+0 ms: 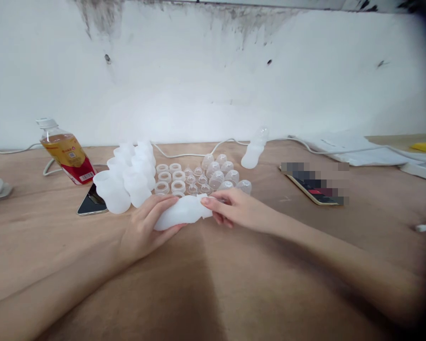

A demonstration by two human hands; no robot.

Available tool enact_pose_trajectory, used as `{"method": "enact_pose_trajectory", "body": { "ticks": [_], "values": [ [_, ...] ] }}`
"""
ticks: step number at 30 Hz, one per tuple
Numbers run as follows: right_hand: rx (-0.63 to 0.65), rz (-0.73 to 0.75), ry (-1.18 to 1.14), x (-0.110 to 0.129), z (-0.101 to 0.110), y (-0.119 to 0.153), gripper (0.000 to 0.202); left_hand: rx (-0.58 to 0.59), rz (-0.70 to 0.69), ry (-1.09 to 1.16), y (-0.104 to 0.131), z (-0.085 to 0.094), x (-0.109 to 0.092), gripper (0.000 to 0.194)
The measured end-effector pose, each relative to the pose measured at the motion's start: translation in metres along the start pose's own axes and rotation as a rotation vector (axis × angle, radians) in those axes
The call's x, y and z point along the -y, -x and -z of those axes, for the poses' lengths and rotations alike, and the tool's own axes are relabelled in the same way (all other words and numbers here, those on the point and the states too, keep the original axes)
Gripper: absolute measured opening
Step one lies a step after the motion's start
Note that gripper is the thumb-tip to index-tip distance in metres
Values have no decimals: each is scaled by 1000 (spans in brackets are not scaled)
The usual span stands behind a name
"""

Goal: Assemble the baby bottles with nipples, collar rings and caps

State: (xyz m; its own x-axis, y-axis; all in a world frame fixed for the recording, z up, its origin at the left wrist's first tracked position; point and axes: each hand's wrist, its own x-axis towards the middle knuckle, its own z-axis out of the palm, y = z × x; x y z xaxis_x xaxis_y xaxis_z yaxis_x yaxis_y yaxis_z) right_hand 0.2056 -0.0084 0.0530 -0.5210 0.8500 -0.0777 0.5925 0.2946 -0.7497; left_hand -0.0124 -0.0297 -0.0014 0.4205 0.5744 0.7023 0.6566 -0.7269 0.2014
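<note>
A frosted white baby bottle (177,214) lies on its side between my hands, above the table's near part. My left hand (144,225) is closed around its body. My right hand (230,208) grips a white collar ring (206,211) at the bottle's neck end; whether a nipple sits inside it is hidden by the fingers. Just beyond are rows of loose collar rings (162,187), clear nipples (192,180) and clear domed caps (216,179). Several open bottle bodies (113,192) stand to the left of these.
One capped bottle (254,150) stands at the back right. A drink bottle (69,154) and a phone (91,201) are at left, another phone (310,184) at right. A white cable (184,155) runs along the wall, near a white plastic bag (351,149).
</note>
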Motion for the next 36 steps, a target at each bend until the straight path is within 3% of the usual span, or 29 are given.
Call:
{"method": "enact_pose_trajectory", "body": {
  "ticks": [3,5,7,9,12,15,18,23,25,29,36],
  "values": [
    [-286,76,386,4,17,4,42,-2,229,33,-3,0,4,39],
    [-392,60,602,4,26,7,39,-18,358,46,-4,0,7,37],
    [-345,16,775,0,28,10,36,-20,431,68,-6,0,9,37],
    [-206,-23,890,-5,25,12,32,-9,464,90,-6,0,10,37],
    [-50,-54,920,-10,16,13,29,-4,478,116,-6,0,9,38],
    [12,-44,823,-12,16,12,28,-10,496,139,-7,0,9,37],
    [42,-10,553,-12,30,8,23,-22,530,162,-7,0,11,35],
    [-176,96,-181,-16,50,-4,41,-35,559,187,-7,0,12,34],
    [-180,115,-339,-20,48,-8,44,-33,562,189,-7,1,12,34],
    [-106,108,-442,-29,38,-14,46,-20,564,188,-7,1,11,34],
    [-112,117,-452,-33,34,-16,46,-29,561,170,-8,1,11,36]
  ]
}}
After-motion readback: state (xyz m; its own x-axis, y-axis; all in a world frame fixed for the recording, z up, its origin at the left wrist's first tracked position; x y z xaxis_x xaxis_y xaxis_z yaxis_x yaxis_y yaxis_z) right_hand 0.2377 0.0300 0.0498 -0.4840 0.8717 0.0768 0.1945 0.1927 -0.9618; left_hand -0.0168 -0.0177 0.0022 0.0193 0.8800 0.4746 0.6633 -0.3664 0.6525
